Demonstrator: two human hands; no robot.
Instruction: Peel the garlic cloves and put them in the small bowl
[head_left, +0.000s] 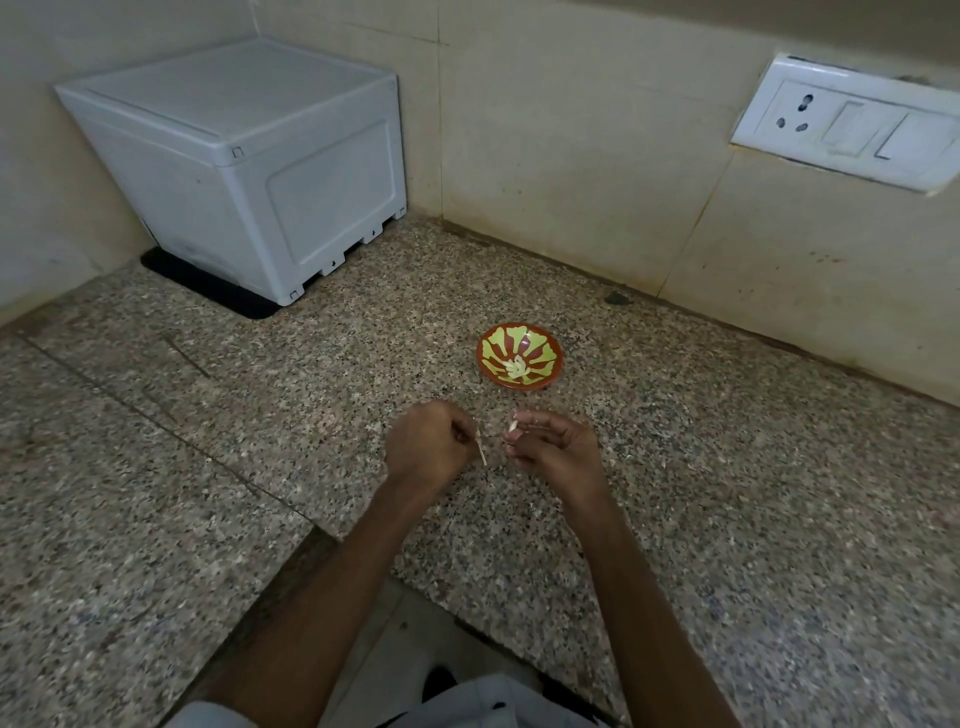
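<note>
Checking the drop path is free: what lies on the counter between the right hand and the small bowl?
Nothing. The head view shows only bare speckled counter between the right hand, pinching a garlic clove, and the small bowl.

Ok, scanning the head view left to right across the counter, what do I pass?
White box → left hand pinching garlic peel → right hand holding a garlic clove → wall socket plate. The small bowl overlaps the right hand's span, so it's left out.
</note>
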